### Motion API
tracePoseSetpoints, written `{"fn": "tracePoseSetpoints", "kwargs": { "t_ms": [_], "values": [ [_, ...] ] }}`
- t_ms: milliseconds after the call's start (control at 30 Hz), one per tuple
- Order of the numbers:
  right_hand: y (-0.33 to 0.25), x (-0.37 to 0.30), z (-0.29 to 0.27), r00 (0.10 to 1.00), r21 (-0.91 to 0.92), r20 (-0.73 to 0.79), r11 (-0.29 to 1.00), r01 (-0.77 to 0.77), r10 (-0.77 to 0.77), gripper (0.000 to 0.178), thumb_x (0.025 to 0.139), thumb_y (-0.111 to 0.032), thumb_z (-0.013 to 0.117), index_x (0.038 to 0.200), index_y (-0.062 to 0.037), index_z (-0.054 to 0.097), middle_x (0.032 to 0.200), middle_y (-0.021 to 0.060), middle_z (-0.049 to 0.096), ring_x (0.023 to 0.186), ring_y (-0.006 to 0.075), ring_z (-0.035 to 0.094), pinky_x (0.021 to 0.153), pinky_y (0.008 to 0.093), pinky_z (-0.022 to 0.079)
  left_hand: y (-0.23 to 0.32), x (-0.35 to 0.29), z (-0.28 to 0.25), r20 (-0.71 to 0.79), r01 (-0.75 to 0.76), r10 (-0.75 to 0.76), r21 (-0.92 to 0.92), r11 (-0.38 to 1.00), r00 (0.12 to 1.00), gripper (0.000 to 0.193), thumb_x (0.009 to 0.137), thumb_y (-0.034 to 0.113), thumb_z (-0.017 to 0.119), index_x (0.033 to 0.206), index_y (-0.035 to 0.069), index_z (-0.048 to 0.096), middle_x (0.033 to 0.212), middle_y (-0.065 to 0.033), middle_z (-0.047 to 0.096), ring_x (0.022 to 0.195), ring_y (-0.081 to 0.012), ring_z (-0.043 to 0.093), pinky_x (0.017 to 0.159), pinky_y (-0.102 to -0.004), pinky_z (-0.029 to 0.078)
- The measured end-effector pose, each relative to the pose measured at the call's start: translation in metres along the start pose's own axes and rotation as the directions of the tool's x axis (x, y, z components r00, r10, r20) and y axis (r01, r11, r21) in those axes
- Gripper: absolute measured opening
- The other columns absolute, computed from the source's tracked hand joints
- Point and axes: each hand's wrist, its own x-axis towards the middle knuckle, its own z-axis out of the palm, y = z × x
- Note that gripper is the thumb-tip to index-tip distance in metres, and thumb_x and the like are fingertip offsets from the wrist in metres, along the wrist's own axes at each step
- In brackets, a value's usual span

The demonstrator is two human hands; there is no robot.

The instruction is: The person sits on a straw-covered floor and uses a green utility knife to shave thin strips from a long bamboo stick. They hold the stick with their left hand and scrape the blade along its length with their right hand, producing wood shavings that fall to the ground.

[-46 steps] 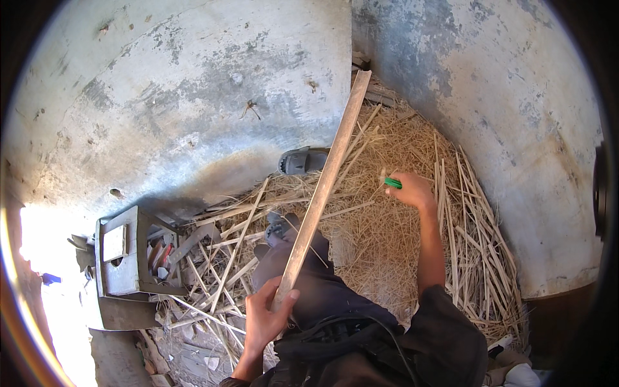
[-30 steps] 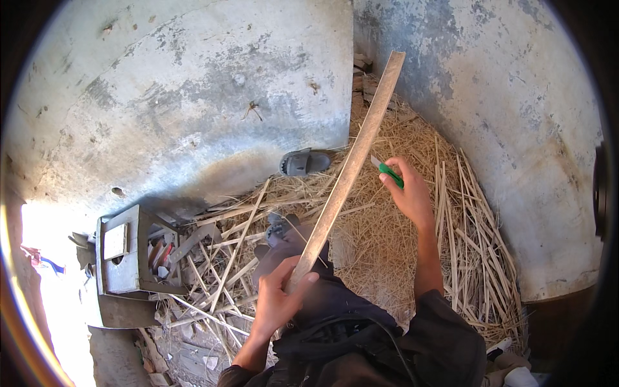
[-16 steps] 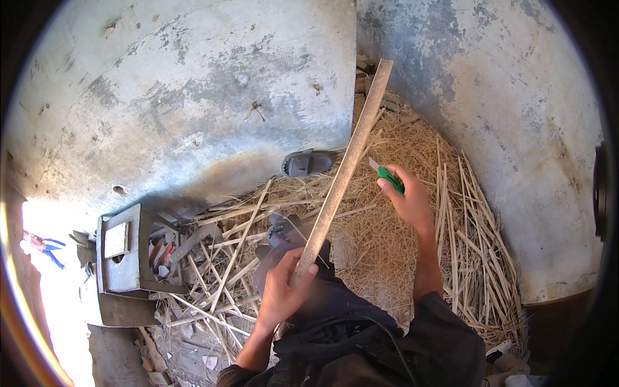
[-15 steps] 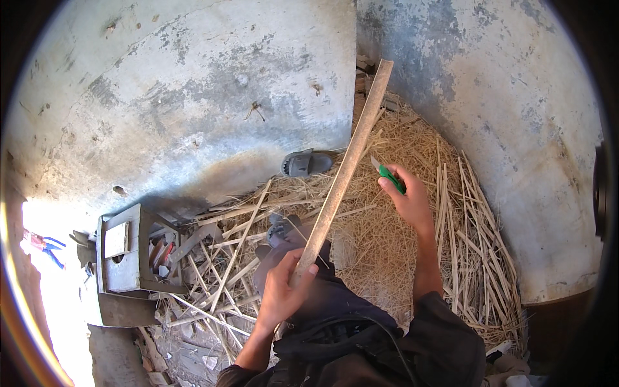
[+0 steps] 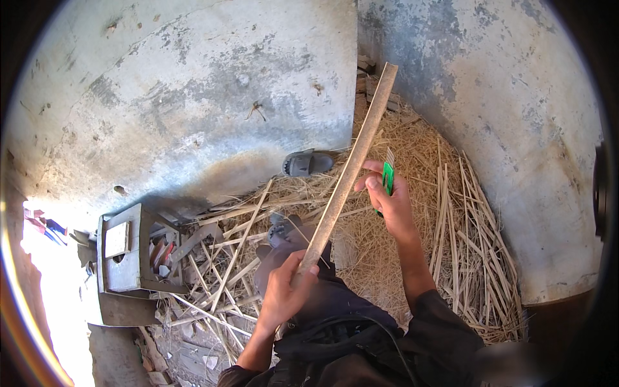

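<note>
A long brown strip [image 5: 351, 168], hollowed along its length like split bamboo, slants up and to the right in front of me. My left hand [image 5: 285, 291] is closed round its lower end, thumb on top. My right hand [image 5: 394, 205] has a green-handled utility knife [image 5: 388, 177] in its grip, with the blade pointing upward. The outstretched fingers of that hand reach the strip's right edge; whether they touch it I cannot tell. The blade stands just right of the strip, apart from it.
Straw-like shavings [image 5: 412, 151] cover the floor ahead. Thin sticks [image 5: 480, 258] lie heaped at the right, with more scattered left of my legs. A grey slipper [image 5: 308, 164] lies by the wall [image 5: 213, 84]. A worn wooden box [image 5: 122, 274] stands at the left, beside a bright opening.
My right hand has moved left to the strip, and the knife blade has swung from up-left to nearly upright. The strip's top has shifted slightly right. A dark blur has appeared at lower right.
</note>
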Motion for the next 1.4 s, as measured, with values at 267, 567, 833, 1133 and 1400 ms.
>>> {"fn": "tracePoseSetpoints", "kwargs": {
  "t_ms": [267,567,833,1133,1400],
  "values": [
    [-0.005,-0.002,0.006,0.999,0.056,0.009,0.998,-0.039,0.039,0.026,0.102,-0.024,0.077,0.114,-0.0019,0.074,0.083,0.0024,0.074,0.059,0.001,0.046,0.052,0.0225,0.033,-0.002,-0.002,-0.002,0.038,-0.004,0.004,-0.005,1.0,0.999,0.03,0.107,0.017,0.069,0.132,0.0,0.067,0.083,-0.0025,0.071,0.067,-0.0073,0.06,0.062,-0.0261,0.049],
    [-0.004,-0.003,0.002,0.999,0.032,-0.045,0.999,0.023,-0.021,0.02,0.098,-0.02,0.08,0.106,-0.0025,0.077,0.075,-0.0034,0.066,0.059,0.0019,0.046,0.052,0.0238,0.032,-0.004,-0.004,0.001,0.028,-0.029,0.03,-0.022,0.999,0.999,0.035,0.099,0.015,0.08,0.13,0.001,0.071,0.081,-0.0052,0.071,0.073,-0.0106,0.062,0.069,-0.029,0.049],
    [-0.01,-0.003,0.003,0.989,0.039,-0.059,0.99,0.139,-0.136,0.038,0.106,-0.021,0.071,0.135,0.0023,0.07,0.068,-0.0055,0.052,0.049,0.0017,0.036,0.046,0.0241,0.025,-0.011,-0.006,-0.01,0.171,0.009,0.005,-0.079,0.997,0.985,0.028,0.104,0.012,0.074,0.129,0.0,0.071,0.075,-0.0054,0.066,0.063,-0.011,0.059,0.06,-0.03,0.046],
    [0.013,-0.017,0.006,0.903,-0.31,0.075,0.851,0.425,-0.423,0.038,0.112,-0.034,0.061,0.125,0.0007,0.065,0.086,0.0037,0.063,0.058,0.0094,0.05,0.053,0.0261,0.039,-0.001,0.006,-0.008,0.1,-0.128,0.123,0.041,0.991,0.987,0.027,0.11,0.014,0.066,0.132,-0.001,0.069,0.071,0.0011,0.056,0.061,-0.0061,0.05,0.056,-0.0259,0.041],
    [0.005,-0.06,0.03,0.873,-0.502,0.296,0.714,0.487,-0.387,0.034,0.1,-0.035,0.079,0.114,-0.004,0.076,0.098,0.012,0.079,0.078,0.0253,0.078,0.062,0.0352,0.059,0.031,0.012,-0.011,-0.013,-0.124,0.127,0.131,0.983,0.992,0.028,0.106,0.017,0.07,0.127,-0.002,0.07,0.081,-0.0104,0.065,0.073,-0.0185,0.058,0.068,-0.0347,0.046]
  ]
}}
